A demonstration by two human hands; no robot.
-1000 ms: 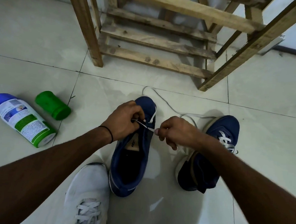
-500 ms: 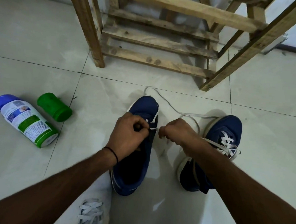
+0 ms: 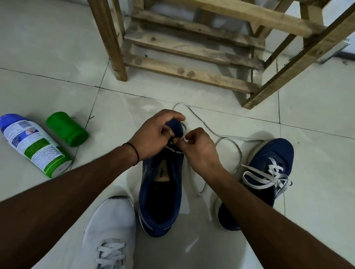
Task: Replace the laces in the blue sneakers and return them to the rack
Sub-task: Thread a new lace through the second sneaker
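- Your left hand point(image 3: 153, 137) is gripping the sneaker point(image 3: 160, 197) by its front, mid-floor point(image 3: 52, 64).
- Your right hand point(image 3: 198, 150) is pinching its lace point(image 3: 245, 139).
- The laced sneaker point(image 3: 270, 160) is sitting at 3 o'clock, the rack point(image 3: 198, 52) at 12.

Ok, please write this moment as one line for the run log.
phase: lacing | left hand: grips sneaker toe | right hand: pinches lace | second sneaker: laced, on floor

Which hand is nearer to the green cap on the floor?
Left. The left hand grips the toe of the unlaced sneaker, right of the green cap; the right hand pinches the lace farther right.
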